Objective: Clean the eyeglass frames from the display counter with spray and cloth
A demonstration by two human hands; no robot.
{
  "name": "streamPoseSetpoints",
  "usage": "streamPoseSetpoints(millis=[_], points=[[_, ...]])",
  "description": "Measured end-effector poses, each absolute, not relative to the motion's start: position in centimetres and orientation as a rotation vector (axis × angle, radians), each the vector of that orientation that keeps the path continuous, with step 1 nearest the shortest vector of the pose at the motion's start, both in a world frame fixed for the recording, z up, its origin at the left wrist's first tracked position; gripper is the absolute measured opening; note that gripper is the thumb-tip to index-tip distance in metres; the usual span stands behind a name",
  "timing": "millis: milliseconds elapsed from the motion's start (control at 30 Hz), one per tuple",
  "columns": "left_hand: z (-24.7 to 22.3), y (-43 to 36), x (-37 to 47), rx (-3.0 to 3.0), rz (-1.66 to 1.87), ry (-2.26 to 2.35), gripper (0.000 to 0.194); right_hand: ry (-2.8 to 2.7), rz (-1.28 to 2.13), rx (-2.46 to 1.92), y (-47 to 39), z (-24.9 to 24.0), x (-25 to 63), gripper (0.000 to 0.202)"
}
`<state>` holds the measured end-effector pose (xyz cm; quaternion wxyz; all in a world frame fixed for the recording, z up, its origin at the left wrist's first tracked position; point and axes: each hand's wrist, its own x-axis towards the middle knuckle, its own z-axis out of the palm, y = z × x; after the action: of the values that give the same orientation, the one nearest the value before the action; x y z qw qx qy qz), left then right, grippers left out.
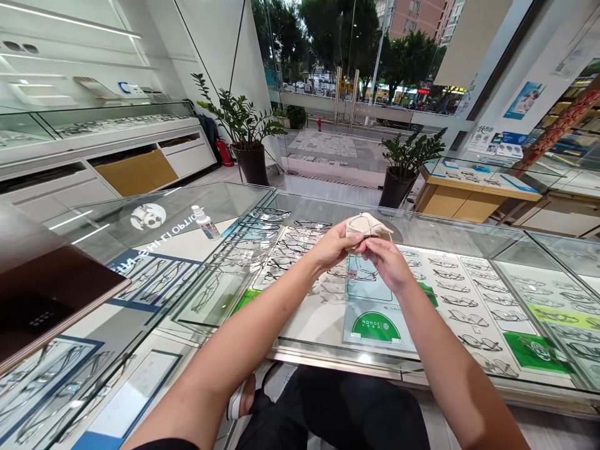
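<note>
Above the glass display case, my left hand (334, 247) is closed on a cream cleaning cloth (362, 222). Thin dark lines of an eyeglass frame (369, 232) show across the cloth's near side. My right hand (388, 261) meets the left, its thumb and fingers pinched at the eyeglasses' near edge. The fingers and cloth hide most of the frame, so its lenses cannot be made out clearly. Under both hands, rows of glasses (285, 253) lie inside the case.
A white spray bottle (206, 224) stands on the glass counter (234, 203) to the left. A dark monitor or panel (47, 294) juts in at the left edge. Green brand cards (377, 327) lie under the glass. Beyond stand two potted plants (250, 159) and a wooden display table (450, 200).
</note>
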<state>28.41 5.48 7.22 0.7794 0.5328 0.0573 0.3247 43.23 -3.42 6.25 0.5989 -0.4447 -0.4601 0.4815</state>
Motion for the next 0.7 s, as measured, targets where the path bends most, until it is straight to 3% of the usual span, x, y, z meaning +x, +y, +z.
streamPoseSetpoints(millis=[333,700], points=[[6.99,4.90,29.13,1.210,0.867,0.226,0.052,-1.186,1.032,-1.031,-3.30,5.65,42.64,0.027],[7.13,5.60,29.29,0.897,0.858,0.189,0.048,-1.104,1.038,-1.000,-3.62,6.46,43.35,0.030]])
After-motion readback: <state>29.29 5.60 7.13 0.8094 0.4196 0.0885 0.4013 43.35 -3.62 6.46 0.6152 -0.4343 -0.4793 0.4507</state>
